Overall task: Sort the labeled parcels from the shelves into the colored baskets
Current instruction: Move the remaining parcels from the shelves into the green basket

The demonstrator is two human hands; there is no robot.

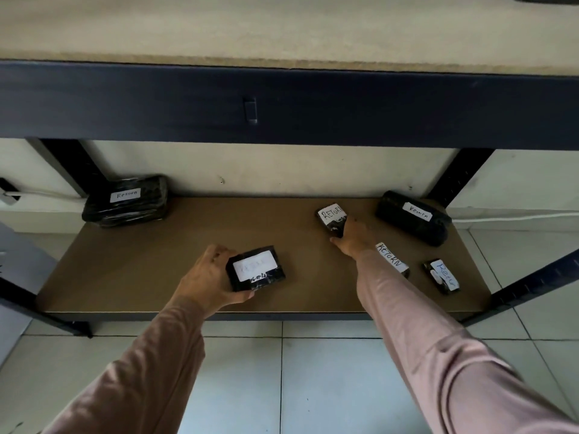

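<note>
**Both hands on parcels, no baskets in sight**

Our left hand (208, 277) clamps a flat parcel (256, 268) near the shelf (156, 245) front. Our right hand (351, 236), reaching deeper, closes on a small parcel (330, 214) whose long axis runs front to back. Four more parcels lie around. No baskets show.

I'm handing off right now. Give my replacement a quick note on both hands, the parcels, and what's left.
Left hand grips a small black parcel at the shelf front.
Right hand closes on a second parcel mid-shelf.
Four more wait there: big one back left, long one back right, two small front right.
Readable labels say Return.
No baskets in view; all six remain to be binned.
</note>
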